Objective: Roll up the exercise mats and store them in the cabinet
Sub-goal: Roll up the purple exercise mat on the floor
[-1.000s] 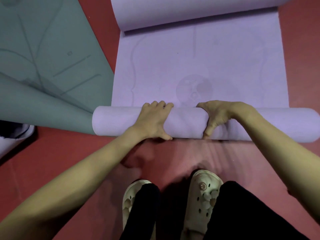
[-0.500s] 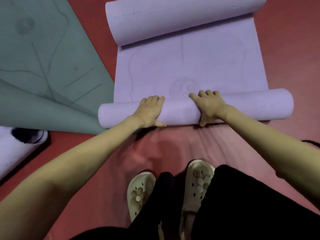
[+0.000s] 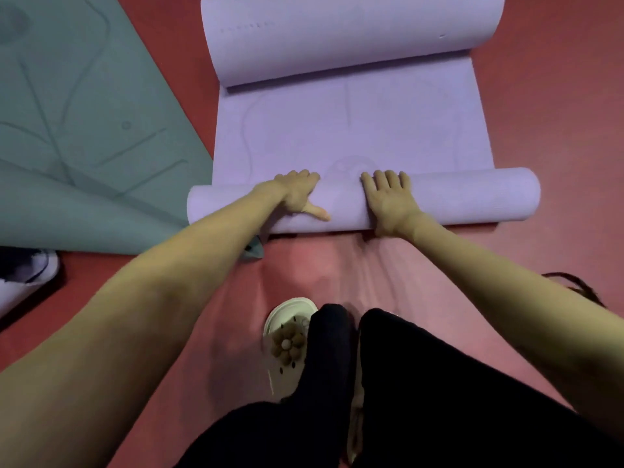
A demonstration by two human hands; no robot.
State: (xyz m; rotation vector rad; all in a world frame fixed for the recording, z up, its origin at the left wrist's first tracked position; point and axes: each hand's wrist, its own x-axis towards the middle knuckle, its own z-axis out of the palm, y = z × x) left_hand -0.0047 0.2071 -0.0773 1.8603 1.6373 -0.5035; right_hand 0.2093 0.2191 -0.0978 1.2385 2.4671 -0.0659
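Observation:
A purple exercise mat (image 3: 364,126) lies on the red floor, partly rolled from the near end into a tube (image 3: 472,197). Its far end curls up in a loose roll (image 3: 351,35). My left hand (image 3: 297,194) presses on top of the near tube left of its middle, fingers over the top and thumb pointing right. My right hand (image 3: 388,197) lies flat on the tube beside it, fingers straight. A green mat (image 3: 84,136) lies spread at the left, its near edge folded over and touching the tube's left end.
Red floor (image 3: 557,113) surrounds the mats. My legs in black trousers and a cream clog (image 3: 287,336) stand just behind the tube. A white and black object (image 3: 23,271) lies at the left edge. A dark strand (image 3: 574,285) shows at the right.
The tube has rolled farther away from my feet and grown thicker. Both hands moved forward with it and my right hand has flattened on top.

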